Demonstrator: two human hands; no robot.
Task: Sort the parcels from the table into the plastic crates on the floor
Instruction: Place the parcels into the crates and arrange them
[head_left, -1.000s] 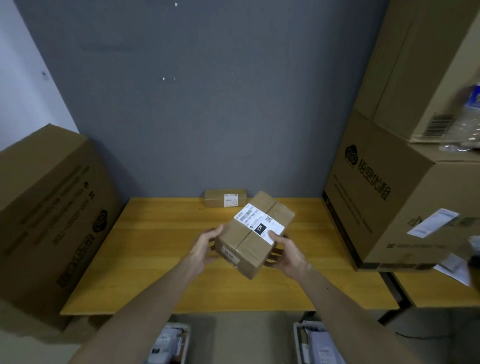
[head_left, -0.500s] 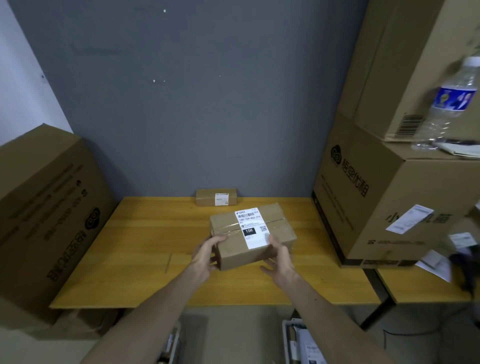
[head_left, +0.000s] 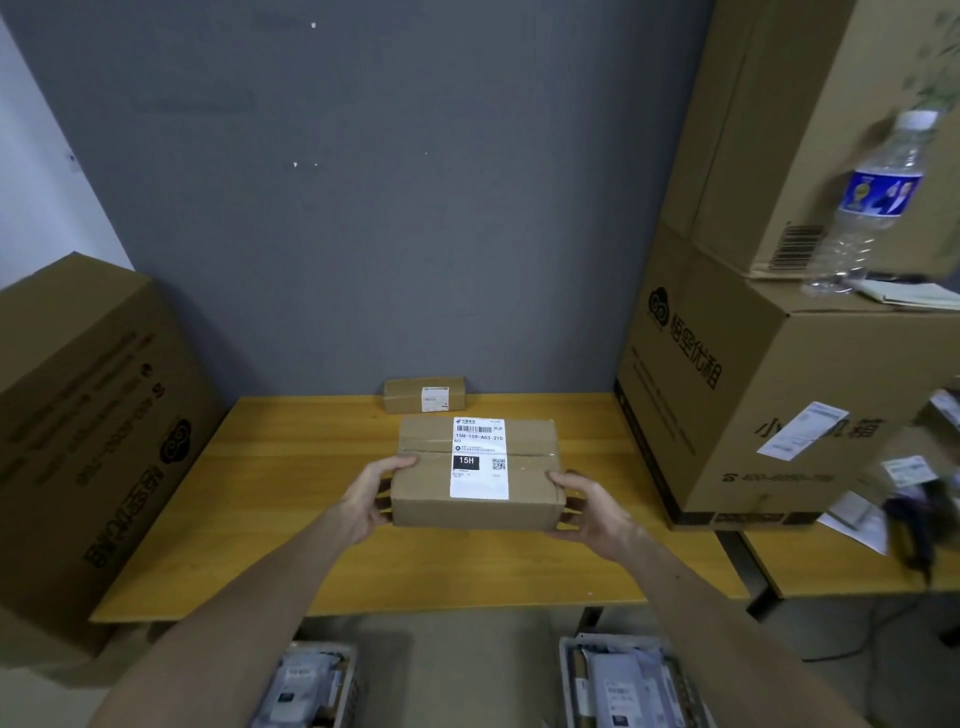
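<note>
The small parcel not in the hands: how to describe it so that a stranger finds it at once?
Find the yellow table against the grey wall. At its far edge lies the small parcel. Unlike the bigger parcel between the left hand and right hand, it is narrow and untouched.

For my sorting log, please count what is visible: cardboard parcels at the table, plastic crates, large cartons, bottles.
Cardboard parcels: 2 (held parcel, back parcel)
Plastic crates: 2 (left crate, right crate)
Large cartons: 3 (left carton, lower right carton, upper right carton)
Bottles: 1 (bottle)
Total: 8
</note>
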